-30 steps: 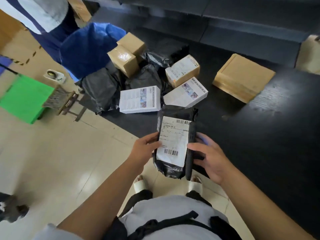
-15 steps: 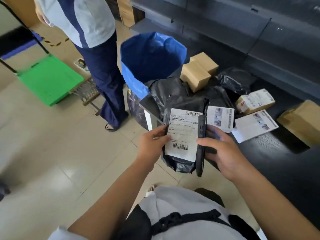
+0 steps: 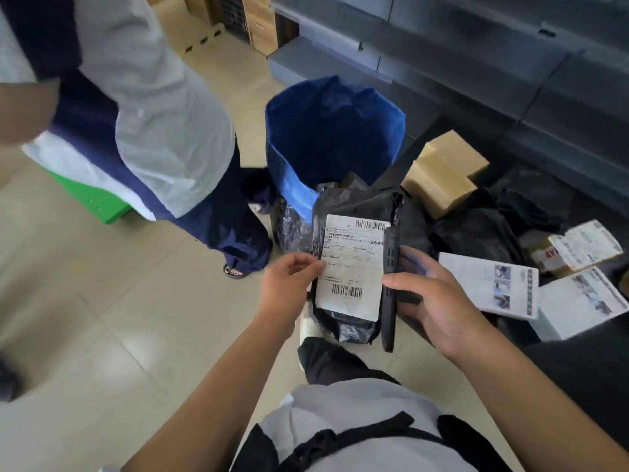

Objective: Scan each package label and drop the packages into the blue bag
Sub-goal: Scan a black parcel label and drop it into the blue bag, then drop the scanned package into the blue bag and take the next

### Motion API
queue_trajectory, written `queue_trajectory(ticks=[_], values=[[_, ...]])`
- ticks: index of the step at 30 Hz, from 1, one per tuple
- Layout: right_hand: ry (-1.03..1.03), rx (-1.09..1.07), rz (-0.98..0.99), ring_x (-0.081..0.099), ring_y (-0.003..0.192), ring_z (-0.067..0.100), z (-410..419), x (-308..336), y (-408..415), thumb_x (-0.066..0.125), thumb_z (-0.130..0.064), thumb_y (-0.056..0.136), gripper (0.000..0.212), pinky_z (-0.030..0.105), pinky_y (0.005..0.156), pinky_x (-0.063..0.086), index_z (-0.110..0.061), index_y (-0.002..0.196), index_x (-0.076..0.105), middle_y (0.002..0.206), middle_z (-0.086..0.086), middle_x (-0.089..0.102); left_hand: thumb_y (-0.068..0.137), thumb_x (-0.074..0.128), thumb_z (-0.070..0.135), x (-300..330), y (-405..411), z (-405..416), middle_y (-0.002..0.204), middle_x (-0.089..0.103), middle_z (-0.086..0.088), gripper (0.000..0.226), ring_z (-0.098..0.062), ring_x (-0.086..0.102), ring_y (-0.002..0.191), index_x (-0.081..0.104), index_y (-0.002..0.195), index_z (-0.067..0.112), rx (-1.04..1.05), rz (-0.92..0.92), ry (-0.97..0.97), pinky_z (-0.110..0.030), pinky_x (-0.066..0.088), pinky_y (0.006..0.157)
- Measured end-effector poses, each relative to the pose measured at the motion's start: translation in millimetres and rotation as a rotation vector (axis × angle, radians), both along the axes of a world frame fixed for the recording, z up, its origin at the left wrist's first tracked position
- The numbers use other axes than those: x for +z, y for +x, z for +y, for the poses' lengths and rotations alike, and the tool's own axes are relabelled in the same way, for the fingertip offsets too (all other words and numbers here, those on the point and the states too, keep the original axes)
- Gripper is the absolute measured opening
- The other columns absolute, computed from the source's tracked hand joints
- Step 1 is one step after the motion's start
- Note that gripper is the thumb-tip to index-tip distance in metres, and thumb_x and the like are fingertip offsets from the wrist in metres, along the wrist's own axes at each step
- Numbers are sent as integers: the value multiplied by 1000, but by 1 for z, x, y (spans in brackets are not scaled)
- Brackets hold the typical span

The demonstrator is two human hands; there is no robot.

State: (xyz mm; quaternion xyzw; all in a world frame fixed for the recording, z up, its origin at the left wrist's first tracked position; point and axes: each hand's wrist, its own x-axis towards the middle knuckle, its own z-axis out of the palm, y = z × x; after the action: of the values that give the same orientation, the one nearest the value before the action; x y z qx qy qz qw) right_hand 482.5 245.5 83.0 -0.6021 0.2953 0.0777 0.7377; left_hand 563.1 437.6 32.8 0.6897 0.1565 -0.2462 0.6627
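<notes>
One black poly package [image 3: 350,264] is up in the person's hands right now, its white shipping label [image 3: 352,264] facing them, and it has not gone into the blue bag [image 3: 326,137] yet. The bag stands open on the floor just past the package, close to the near left corner of the dark desk [image 3: 578,376]. I cannot see down into the bag well enough to say how much is already in it. I would guess this one is at the scanning step, with the drop to follow.

Plenty is left. On the desk, toward its left end, lie two white boxes [image 3: 490,287] with printed panels, a smaller labelled parcel [image 3: 582,247] behind them, a pair of brown cartons [image 3: 442,172] nearer the bag, and a heap of black poly bags [image 3: 483,229] between them.

The left hand [image 3: 289,284] pinches the left edge of the package at about the middle of the label, thumb on top, fingers curled behind. The right hand [image 3: 432,301] is wrapped round a slim black scanner [image 3: 389,287] held upright against the right edge of the label, thumb laid across its face, fingers [image 3: 413,258] behind. Both forearms reach forward from the body at waist height.

Another person in a grey top [image 3: 163,107] stands on the floor to the left of the bag, with a green cart [image 3: 92,199] behind them.
</notes>
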Motion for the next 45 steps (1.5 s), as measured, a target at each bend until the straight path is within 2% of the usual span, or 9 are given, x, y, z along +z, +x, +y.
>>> queue_trajectory(ticks=[10, 19, 23, 26, 29, 33, 39, 41, 45], values=[[147, -14, 14, 77, 95, 17, 15, -10, 158, 68, 3, 86, 41, 33, 73, 61, -20, 120, 68, 108, -2, 78, 93, 72, 12, 9, 166, 21, 93, 78, -8, 8, -33, 74, 95, 68, 86, 10, -19, -10, 138, -49, 62, 81], [113, -220, 36, 69, 110, 24, 16, -5, 238, 78, -8, 81, 50, 58, 105, 48, -24, 126, 65, 115, -2, 75, 98, 64, 10, -5, 295, 11, 100, 76, -10, 13, -25, 72, 89, 60, 86, 12, -141, -21, 91, -42, 61, 71], [91, -398, 61, 71, 102, 21, 26, -4, 255, 73, -4, 85, 44, 50, 93, 55, -25, 123, 65, 100, -9, 78, 98, 65, 11, -23, 367, -7, 102, 74, -11, 16, -27, 69, 89, 60, 83, 14, -258, -1, 103, -52, 59, 81], [75, -514, 78, 74, 98, 21, 39, 4, 264, 75, -8, 83, 54, 42, 80, 56, -24, 132, 62, 114, -3, 75, 97, 66, 13, -36, 418, -23, 88, 68, -7, 10, -24, 63, 83, 63, 88, 11, -357, -8, 144, -41, 55, 68], [53, -636, 93, 71, 108, 25, 55, 12, 275, 80, -11, 78, 57, 50, 94, 55, -26, 129, 61, 122, -2, 72, 98, 64, 11, -43, 460, -46, 81, 66, -8, 12, -24, 61, 72, 60, 87, 12, -466, 33, 131, -33, 51, 58], [55, -761, 91, 71, 107, 23, 75, 13, 287, 78, -8, 82, 46, 50, 96, 55, -28, 122, 65, 111, -6, 77, 97, 66, 14, -52, 509, -88, 99, 73, -10, 13, -28, 69, 84, 62, 85, 18, -575, 99, 110, -45, 59, 78], [89, -918, 92, 73, 104, 25, 101, 13, 283, 76, -6, 81, 43, 47, 87, 58, -29, 116, 67, 110, -7, 77, 99, 63, 22, -60, 532, -118, 111, 65, -3, 20, -21, 61, 108, 61, 118, 14, -707, 190, 178, -36, 47, 99], [90, -953, 106, 72, 105, 29, 108, 12, 272, 79, -7, 79, 48, 50, 91, 58, -25, 121, 67, 115, 0, 76, 101, 59, 20, -66, 524, -113, 134, 58, -8, 33, -26, 52, 129, 58, 133, 10, -698, 203, 194, -38, 44, 108], [83, -1038, 116, 73, 95, 25, 118, 13, 242, 72, -4, 85, 40, 44, 83, 60, -25, 119, 68, 111, 1, 77, 103, 56, 17, -67, 476, -95, 138, 58, -10, 37, -29, 57, 124, 54, 139, 9, -749, 233, 161, -39, 48, 103]])
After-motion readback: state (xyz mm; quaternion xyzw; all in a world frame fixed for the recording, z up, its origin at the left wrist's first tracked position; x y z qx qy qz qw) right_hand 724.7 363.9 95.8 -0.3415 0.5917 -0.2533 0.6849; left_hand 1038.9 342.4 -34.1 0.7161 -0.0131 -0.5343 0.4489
